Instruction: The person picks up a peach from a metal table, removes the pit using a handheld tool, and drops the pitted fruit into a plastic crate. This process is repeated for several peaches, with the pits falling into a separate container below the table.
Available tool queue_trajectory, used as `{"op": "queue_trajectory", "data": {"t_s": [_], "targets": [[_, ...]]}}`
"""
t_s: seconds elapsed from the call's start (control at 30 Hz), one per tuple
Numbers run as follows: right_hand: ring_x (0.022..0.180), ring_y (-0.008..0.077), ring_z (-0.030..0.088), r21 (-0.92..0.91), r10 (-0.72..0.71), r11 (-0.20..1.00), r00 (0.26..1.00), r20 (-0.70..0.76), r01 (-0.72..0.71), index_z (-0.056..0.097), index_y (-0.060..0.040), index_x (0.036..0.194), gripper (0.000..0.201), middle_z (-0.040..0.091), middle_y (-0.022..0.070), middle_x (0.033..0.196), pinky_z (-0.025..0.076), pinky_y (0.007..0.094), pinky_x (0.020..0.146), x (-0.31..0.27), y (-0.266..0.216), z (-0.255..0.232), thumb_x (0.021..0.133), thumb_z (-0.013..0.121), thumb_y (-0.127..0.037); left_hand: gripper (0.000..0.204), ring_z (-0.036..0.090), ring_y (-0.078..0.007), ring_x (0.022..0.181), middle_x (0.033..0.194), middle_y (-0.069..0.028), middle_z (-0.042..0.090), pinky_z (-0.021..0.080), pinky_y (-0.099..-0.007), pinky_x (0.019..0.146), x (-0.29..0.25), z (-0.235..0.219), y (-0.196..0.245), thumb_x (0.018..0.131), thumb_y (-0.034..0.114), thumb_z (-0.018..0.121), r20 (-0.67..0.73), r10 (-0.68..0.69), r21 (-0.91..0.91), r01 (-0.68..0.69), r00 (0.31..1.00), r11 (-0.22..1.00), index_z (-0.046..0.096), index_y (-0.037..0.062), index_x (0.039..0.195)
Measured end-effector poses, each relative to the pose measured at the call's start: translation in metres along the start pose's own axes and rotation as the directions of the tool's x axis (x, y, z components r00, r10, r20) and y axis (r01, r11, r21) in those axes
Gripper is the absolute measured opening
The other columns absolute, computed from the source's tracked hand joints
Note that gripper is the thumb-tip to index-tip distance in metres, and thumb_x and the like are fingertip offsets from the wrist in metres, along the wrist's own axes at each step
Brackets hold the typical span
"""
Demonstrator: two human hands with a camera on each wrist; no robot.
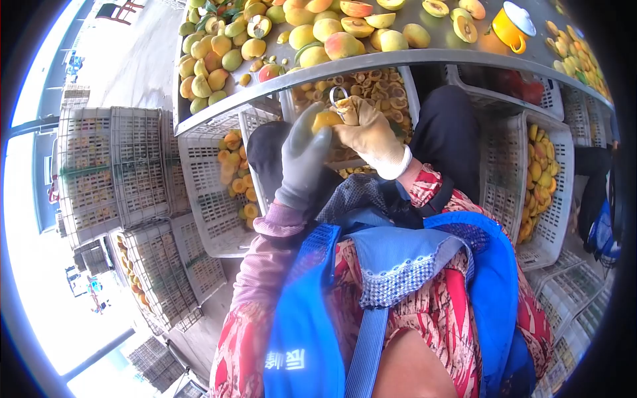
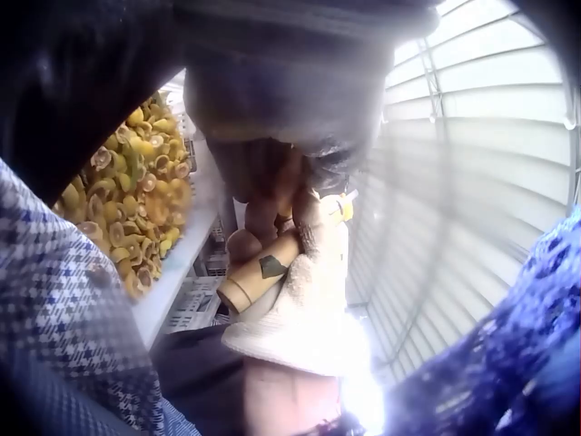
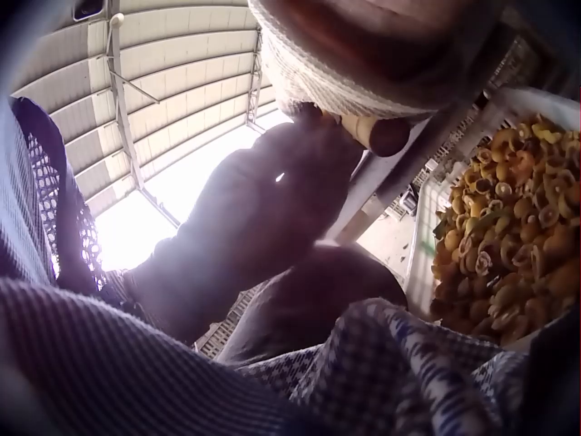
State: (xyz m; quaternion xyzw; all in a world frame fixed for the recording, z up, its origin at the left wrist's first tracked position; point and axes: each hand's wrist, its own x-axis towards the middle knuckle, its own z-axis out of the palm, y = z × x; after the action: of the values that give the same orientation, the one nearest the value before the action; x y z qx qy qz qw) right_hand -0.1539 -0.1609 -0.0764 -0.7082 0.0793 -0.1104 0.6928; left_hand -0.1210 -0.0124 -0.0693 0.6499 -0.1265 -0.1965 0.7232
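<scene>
In the head view my left hand (image 1: 298,159), in a grey glove, holds a yellow peach (image 1: 325,120) between thumb and fingers over the lap. My right hand (image 1: 377,140), in a cream glove, meets it from the other side. It grips a pitting tool whose metal loop (image 1: 338,93) stands up beyond the fingers. The tool's wooden handle (image 2: 259,272) runs out of the right fist in the left wrist view, and its end shows in the right wrist view too. The fingers hide much of the peach.
A metal table (image 1: 424,58) with whole and halved peaches (image 1: 342,45) stands in front. On it is a yellow mug (image 1: 509,30) with a white lid. Below, a crate of scraps (image 1: 378,89) sits between the knees. Peach halves (image 1: 235,166) fill the left crate; another fruit crate (image 1: 564,172) stands right.
</scene>
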Motion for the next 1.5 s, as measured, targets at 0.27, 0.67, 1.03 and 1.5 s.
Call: {"op": "queue_trajectory", "data": {"t_s": [0.27,0.67,1.03,1.5], "targets": [[0.079,0.0164,0.061,0.369,0.239,0.894,0.967,0.085,-0.253,0.061,-0.0021,0.099,0.016,0.065,0.0063,0.095,0.048,0.0265,0.073,0.003,0.003,-0.008,0.086,0.058,-0.012,0.046,0.055,-0.0054,0.069,0.098,-0.0020,0.064,0.045,-0.0181,0.059,0.012,-0.005,-0.006,0.091,0.014,0.059,0.049,-0.201,-0.160,0.206,0.978,0.965,0.048,0.0037,0.134],[0.067,0.0109,0.059,0.641,0.449,0.362,0.729,0.517,-0.677,0.059,-0.0051,0.108,0.026,0.065,0.0062,0.092,0.051,0.0259,0.058,0.005,0.034,-0.026,0.092,0.055,-0.025,0.053,0.056,-0.0064,0.083,0.102,-0.0022,0.061,0.047,-0.0202,0.069,0.020,-0.004,0.005,0.089,0.015,0.063,0.052,-0.206,-0.049,0.209,0.977,0.977,0.043,0.0047,0.137],[0.063,0.0107,0.059,0.518,0.476,0.596,0.789,0.388,-0.614,0.055,-0.0064,0.101,0.027,0.060,0.0043,0.076,0.048,0.0227,0.050,0.001,0.014,-0.017,0.088,0.064,-0.028,0.048,0.068,-0.0205,0.069,0.081,-0.0128,0.068,0.050,-0.0349,0.063,0.005,-0.153,0.079,0.081,0.038,0.070,-0.415,0.241,0.907,0.419,0.877,0.035,0.060,0.0045,0.115],[0.052,0.0135,0.054,0.419,0.607,0.585,0.717,0.341,-0.694,0.053,-0.0058,0.103,0.027,0.058,0.0063,0.070,0.047,0.0248,0.048,0.014,0.004,-0.008,0.087,0.062,-0.024,0.066,0.062,-0.0353,0.103,0.111,-0.0196,0.063,0.049,-0.0423,0.088,0.257,-0.112,0.037,0.078,0.043,0.067,-0.208,-0.086,0.965,0.190,0.974,-0.180,0.049,0.0097,0.131]]}}
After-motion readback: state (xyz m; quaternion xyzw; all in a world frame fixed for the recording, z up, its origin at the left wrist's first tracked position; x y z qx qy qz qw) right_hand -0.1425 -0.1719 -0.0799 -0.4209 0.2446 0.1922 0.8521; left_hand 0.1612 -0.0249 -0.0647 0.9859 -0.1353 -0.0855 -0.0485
